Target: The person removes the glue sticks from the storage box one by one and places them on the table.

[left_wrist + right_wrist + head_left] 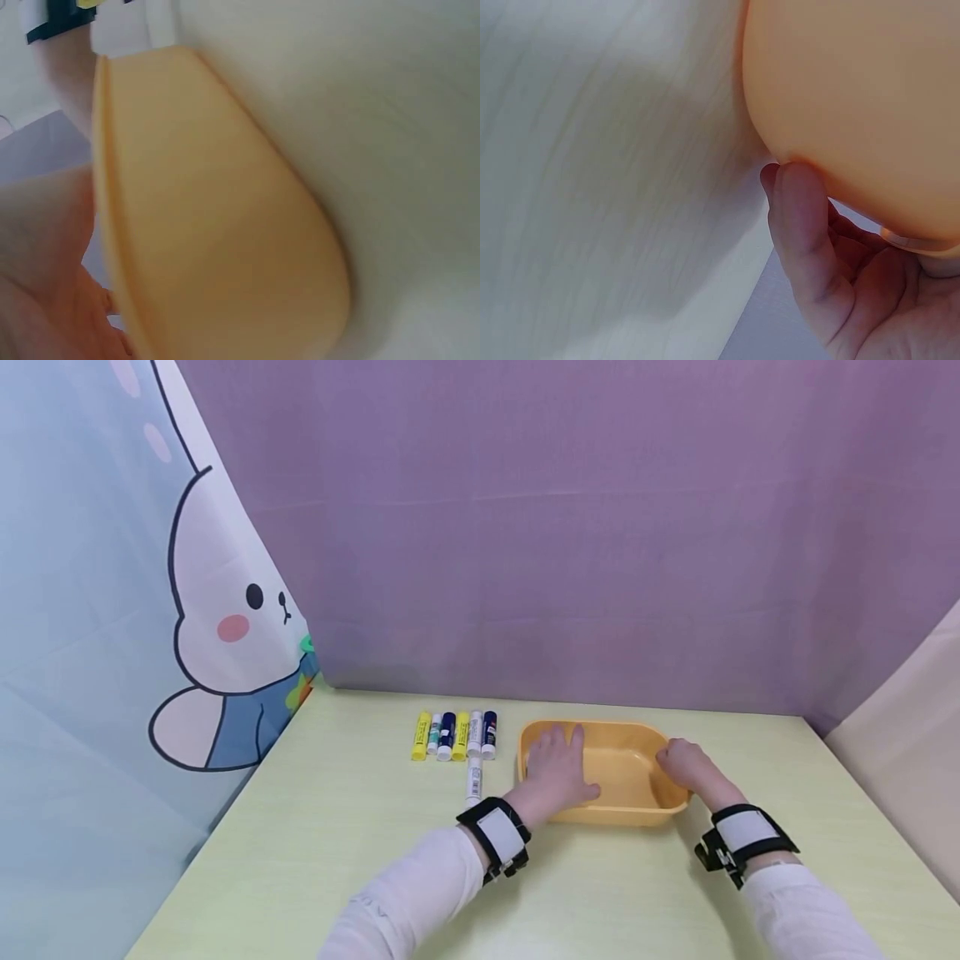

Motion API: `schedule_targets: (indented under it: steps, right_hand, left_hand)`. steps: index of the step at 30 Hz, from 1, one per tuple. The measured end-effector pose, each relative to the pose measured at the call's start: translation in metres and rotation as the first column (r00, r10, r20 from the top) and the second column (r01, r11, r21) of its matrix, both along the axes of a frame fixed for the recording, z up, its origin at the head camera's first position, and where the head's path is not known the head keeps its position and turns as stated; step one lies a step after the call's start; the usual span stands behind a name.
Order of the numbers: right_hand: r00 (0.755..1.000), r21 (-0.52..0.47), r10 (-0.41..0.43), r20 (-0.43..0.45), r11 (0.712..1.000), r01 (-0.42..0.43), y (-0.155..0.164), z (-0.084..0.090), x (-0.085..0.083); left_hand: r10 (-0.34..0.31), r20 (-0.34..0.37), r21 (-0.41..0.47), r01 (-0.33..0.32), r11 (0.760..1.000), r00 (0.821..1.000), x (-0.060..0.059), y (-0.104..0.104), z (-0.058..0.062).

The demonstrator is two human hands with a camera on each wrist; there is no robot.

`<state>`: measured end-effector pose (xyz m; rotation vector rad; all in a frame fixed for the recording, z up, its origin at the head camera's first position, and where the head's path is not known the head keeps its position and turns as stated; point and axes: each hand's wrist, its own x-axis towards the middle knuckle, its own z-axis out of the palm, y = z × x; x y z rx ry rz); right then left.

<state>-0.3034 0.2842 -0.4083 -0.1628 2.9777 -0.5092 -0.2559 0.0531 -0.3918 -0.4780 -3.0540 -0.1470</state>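
A shallow orange plastic basin [622, 768] is on the table. My left hand [555, 772] reaches over its near left rim, fingers extended into the left end and thumb spread apart. The left wrist view shows this hand [45, 262] behind the basin's rim, with a small pale patch by its fingers; I cannot tell what that is. My right hand [690, 768] grips the basin's right end. In the right wrist view its curled fingers [802, 217] come round under the orange wall. Left of the basin stands a row of glue sticks, among them a yellow one [422, 736].
The row also holds navy, teal and white sticks, several in all, side by side. One white stick [474, 778] lies just in front of the row. A purple curtain [562, 527] hangs behind the table [315, 860], and a printed cloth [75, 693] hangs at the left.
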Motion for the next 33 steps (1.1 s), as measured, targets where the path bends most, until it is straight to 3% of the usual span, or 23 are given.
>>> schedule_targets:
  steps: [3,14,17,24,27,33]
  right_hand:
    - [1.000,-0.007,-0.006,0.006,1.000,0.006,0.000,0.001,0.000]
    - [1.000,-0.010,0.003,0.012,1.000,-0.003,-0.003,0.003,0.002]
    - [1.000,-0.008,0.005,0.001,1.000,-0.005,-0.002,0.003,0.003]
    - [1.000,-0.012,0.013,-0.006,1.000,-0.013,-0.001,0.002,0.002]
    - [1.000,-0.013,0.010,0.001,1.000,-0.010,-0.001,0.002,0.001]
    - [1.000,-0.019,0.002,0.010,1.000,-0.002,-0.001,0.002,0.001]
  left_hand:
    - [0.028,0.014,-0.044,-0.027,0.999,1.000,-0.001,0.002,-0.006]
    - [0.128,0.117,-0.033,-0.125,0.992,0.985,-0.008,0.003,-0.016]
    - [0.136,0.093,-0.066,-0.130,0.989,0.986,-0.010,0.003,-0.020]
    - [0.141,-0.033,-0.206,-0.144,0.968,0.990,-0.014,0.006,-0.025]
    - [0.131,-0.045,-0.194,-0.137,0.971,0.990,-0.015,0.007,-0.026]
    - [0.134,0.006,-0.120,-0.132,0.984,0.991,-0.016,0.008,-0.028]
